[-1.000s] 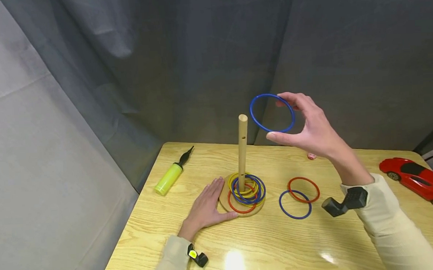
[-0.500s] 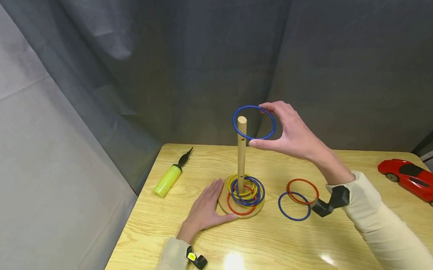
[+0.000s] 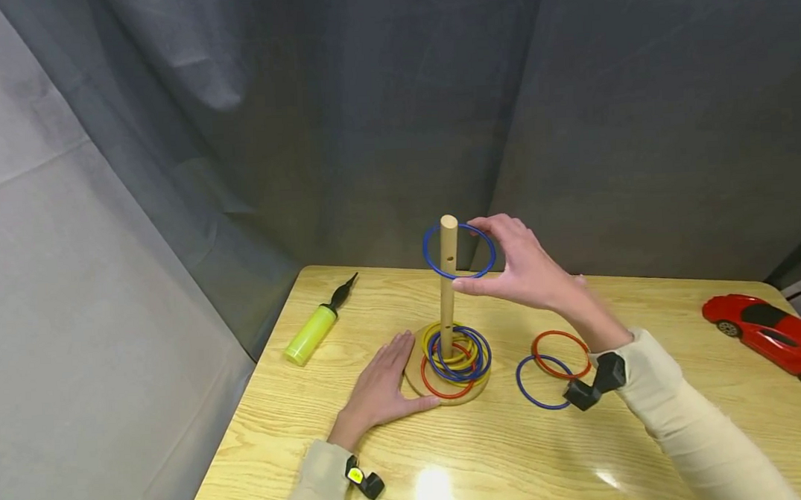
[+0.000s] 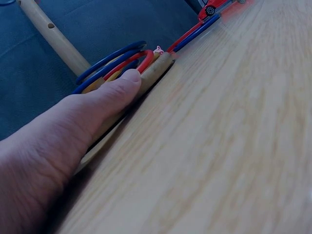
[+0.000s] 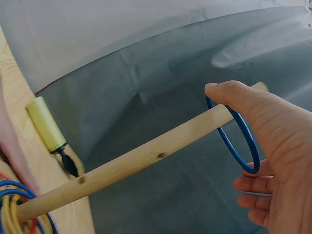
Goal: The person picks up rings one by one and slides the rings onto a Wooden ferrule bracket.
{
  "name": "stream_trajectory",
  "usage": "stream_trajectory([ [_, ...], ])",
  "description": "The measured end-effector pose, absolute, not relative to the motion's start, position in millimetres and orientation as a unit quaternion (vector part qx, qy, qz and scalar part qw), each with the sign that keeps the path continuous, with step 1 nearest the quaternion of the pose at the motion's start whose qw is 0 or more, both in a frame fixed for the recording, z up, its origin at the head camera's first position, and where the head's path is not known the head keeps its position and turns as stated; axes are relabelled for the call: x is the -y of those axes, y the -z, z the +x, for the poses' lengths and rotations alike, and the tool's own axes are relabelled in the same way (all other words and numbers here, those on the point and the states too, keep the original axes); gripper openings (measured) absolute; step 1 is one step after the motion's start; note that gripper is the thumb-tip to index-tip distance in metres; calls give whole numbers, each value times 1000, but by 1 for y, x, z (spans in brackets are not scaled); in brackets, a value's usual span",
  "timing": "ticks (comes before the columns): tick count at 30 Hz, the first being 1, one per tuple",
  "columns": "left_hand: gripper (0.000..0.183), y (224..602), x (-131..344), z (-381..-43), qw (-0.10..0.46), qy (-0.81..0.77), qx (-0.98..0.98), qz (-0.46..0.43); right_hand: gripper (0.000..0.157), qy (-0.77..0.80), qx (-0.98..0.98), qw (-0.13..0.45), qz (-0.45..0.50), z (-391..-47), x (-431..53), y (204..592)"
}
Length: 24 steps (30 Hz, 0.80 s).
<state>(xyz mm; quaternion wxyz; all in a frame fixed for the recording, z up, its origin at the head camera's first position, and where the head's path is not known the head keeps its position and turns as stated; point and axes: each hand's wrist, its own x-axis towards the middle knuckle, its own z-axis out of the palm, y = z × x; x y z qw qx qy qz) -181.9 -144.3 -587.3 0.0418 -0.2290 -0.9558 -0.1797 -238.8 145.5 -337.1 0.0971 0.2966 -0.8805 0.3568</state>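
My right hand (image 3: 518, 267) pinches a thin blue ring (image 3: 425, 250) between thumb and fingers. The ring is around the upper part of an upright wooden peg (image 3: 447, 300), just below its top, as the right wrist view also shows. The peg stands on a round wooden base (image 3: 416, 380). Several yellow, blue and red rings (image 3: 488, 343) lie loosely stacked around the peg's foot. Against the left edge of the base rests my left hand (image 3: 379, 385), fingers straight and thumb spread along the rim. In the left wrist view its thumb (image 4: 114, 95) touches the base's edge.
On the table right of the base, a loose red ring (image 3: 558, 332) overlaps a blue ring (image 3: 545, 408). A red toy car (image 3: 773, 338) sits at far right. A yellow-green hand pump (image 3: 313, 332) lies at left. Grey curtain (image 3: 342, 133) hangs behind the table.
My right hand has moved left and then down, bringing the blue ring from beside the peg to over its top and now around it. The left hand has stayed on the base.
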Motion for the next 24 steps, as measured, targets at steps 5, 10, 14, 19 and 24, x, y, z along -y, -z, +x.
stream_trajectory([
  [5, 128, 587, 144, -181, 44, 183, 955, -231, 89, -350, 891, 65, 282, -239, -146, 356],
  [10, 128, 586, 145, -179, 43, 179, 956, -230, 92, -344, 894, 57, 281, -239, -145, 375],
  [14, 128, 585, 145, -178, 41, 176, 957, -228, 94, -338, 896, 51, 284, -239, -143, 393],
  [19, 128, 585, 145, -179, 45, 176, 957, -228, 97, -333, 901, 38, 275, -238, -142, 416],
  [24, 128, 584, 144, -178, 40, 174, 958, -226, 95, -328, 903, 36, 275, -236, -139, 437],
])
